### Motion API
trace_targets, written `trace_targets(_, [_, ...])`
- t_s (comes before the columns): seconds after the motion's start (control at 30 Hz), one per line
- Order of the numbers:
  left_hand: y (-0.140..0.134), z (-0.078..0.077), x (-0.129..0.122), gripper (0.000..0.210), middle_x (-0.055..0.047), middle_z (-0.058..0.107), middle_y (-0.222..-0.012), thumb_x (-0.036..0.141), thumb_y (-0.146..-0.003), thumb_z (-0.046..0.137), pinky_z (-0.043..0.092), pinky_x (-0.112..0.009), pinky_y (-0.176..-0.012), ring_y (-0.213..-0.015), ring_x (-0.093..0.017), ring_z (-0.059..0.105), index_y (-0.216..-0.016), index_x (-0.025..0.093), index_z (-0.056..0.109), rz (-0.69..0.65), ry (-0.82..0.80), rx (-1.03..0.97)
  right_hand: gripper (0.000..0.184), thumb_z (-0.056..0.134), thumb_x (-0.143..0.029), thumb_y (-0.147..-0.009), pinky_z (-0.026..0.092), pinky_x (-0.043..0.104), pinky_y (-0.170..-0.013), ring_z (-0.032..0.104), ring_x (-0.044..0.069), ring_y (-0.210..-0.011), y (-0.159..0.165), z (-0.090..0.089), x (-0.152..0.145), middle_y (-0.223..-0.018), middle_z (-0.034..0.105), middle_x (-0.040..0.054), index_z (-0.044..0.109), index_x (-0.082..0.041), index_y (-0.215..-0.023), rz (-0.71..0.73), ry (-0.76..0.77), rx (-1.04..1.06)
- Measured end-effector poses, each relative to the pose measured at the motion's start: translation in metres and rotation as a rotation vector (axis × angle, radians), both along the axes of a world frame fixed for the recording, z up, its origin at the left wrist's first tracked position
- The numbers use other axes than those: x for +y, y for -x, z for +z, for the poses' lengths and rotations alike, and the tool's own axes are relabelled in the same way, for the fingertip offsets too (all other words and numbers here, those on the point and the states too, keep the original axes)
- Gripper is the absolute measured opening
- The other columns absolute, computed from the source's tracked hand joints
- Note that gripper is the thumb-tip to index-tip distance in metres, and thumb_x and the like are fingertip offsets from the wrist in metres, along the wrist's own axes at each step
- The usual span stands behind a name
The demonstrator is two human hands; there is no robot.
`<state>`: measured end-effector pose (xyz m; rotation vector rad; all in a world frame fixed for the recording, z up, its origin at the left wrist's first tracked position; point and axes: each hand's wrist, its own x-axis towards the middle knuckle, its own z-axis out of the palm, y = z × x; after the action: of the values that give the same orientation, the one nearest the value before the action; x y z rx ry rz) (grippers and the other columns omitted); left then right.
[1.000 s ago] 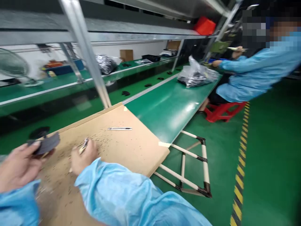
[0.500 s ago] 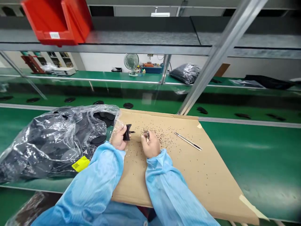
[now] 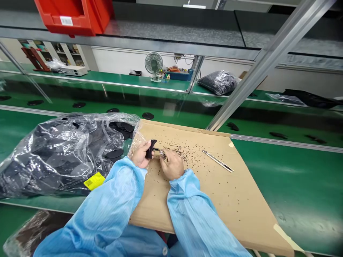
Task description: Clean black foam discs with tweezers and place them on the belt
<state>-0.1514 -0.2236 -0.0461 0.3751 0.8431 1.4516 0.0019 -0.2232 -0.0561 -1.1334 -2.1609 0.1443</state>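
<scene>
My left hand (image 3: 141, 155) grips a bent black pad (image 3: 151, 149) above the cardboard sheet (image 3: 171, 210). A thin dark piece (image 3: 156, 149) sticks out from the pad's right side. My right hand (image 3: 173, 164) is closed around a small shiny metal tool (image 3: 162, 153), mostly hidden by the fingers; its kind is unclear. The tool's tip is at the end of the thin piece, though I cannot tell whether they touch. Many tiny dark bits (image 3: 183, 151) lie scattered on the cardboard around and beyond my right hand.
A clear plastic bag (image 3: 59, 157) full of black oval pads lies at left. White tweezers (image 3: 218, 161) rest on the cardboard's right side. A slanted metal post (image 3: 241, 85) rises behind, and a red bin (image 3: 75, 18) overhangs at upper left. Black pads lie along the green belt (image 3: 171, 119).
My hands have come closer together, and the metal tool has moved up to the thin piece on the pad. The camera view has shifted slightly.
</scene>
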Motion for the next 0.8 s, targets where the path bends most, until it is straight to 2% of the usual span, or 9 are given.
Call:
trace_targets(0.3, [-0.0012,-0.0040,0.0005,0.026,0.001,0.054,-0.067,0.028,-0.076,0.070,0.035,-0.018,-0.038,-0.043,-0.007,0.049,-0.083,0.015,0.048,0.027,-0.003,0.000,0.019,0.046,-0.018,-0.087,0.038,0.026,-0.072,0.059,0.019,-0.081,-0.0002,0.0044,-0.0011,-0.085,0.067,0.0048,0.064,-0.020,-0.094,-0.083,0.042,-0.175])
trace_targets(0.5, [-0.0013,-0.0002,0.0004,0.019,0.000,0.054,-0.068,0.015,-0.076,0.064,0.038,-0.019,-0.041,-0.046,-0.008,0.051,-0.088,0.015,0.049,0.010,0.041,-0.020,0.020,0.047,-0.020,-0.087,0.040,0.025,-0.068,0.060,0.019,-0.081,0.0007,0.0019,-0.0002,-0.090,0.068,0.0050,0.064,-0.022,-0.096,-0.116,0.136,-0.166])
trace_targets(0.63, [-0.0015,0.0004,-0.0005,0.033,0.000,0.055,-0.071,0.005,-0.068,0.066,0.042,-0.020,-0.047,-0.052,-0.009,0.055,-0.096,0.015,0.052,-0.017,-0.020,-0.017,0.022,0.049,-0.022,-0.084,0.044,0.027,-0.073,0.062,0.020,-0.085,0.0003,-0.0010,0.0033,-0.092,0.069,0.0054,0.067,-0.021,-0.097,-0.118,0.211,0.040])
trace_targets(0.8, [-0.0004,-0.0017,0.0003,0.052,0.002,0.059,-0.082,0.009,-0.062,0.077,0.038,-0.016,-0.042,-0.051,-0.006,0.053,-0.108,0.018,0.054,0.055,-0.060,0.029,0.030,0.054,-0.034,-0.080,0.048,0.030,-0.076,0.064,0.020,-0.080,-0.0034,-0.0025,0.0069,-0.087,0.070,0.0043,0.068,-0.019,-0.101,-0.148,0.371,0.478])
